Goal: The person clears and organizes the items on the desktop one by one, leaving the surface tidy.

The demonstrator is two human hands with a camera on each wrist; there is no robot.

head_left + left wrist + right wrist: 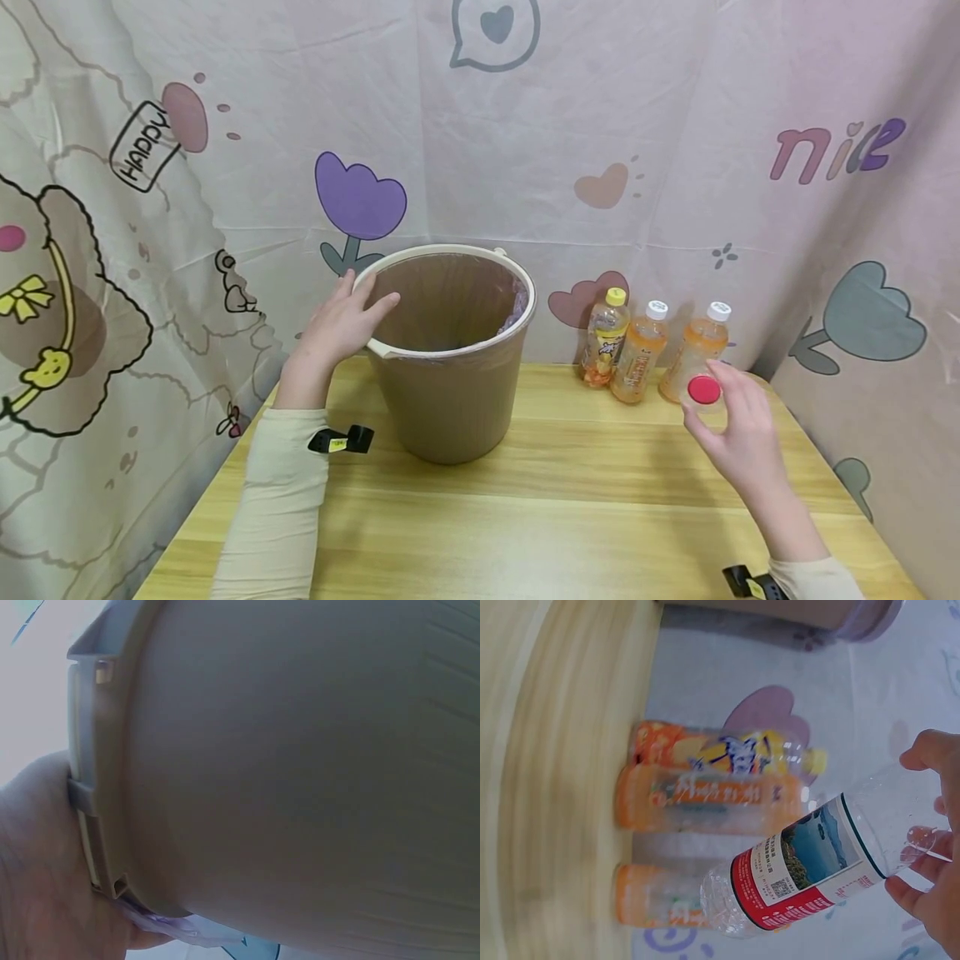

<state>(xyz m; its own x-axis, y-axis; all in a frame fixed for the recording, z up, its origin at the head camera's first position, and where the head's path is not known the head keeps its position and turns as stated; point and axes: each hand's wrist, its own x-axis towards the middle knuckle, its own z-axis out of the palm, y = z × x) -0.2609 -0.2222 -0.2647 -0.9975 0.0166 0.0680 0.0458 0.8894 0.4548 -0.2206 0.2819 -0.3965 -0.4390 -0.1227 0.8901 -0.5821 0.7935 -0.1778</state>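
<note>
My left hand [341, 321] rests on the left side of the pale rim [525, 287] of a brown trash bin [450, 408], its fingers loosely spread. In the left wrist view the palm lies right at the rim, beside the bin's outer wall [300, 765]. My right hand [742, 425] holds a clear plastic water bottle with a red cap [704, 389] by its upper part. The right wrist view shows this bottle tilted, with a red and white label [802, 862] bearing a lake picture; its base points away from the hand.
A yellow-capped drink bottle [603, 337] and two white-capped orange bottles, one in the middle [640, 354] and one on the right [693, 346], stand at the back of the wooden table [510, 533]. A clear liner covers the bin's inside. Behind hangs a printed curtain [495, 150].
</note>
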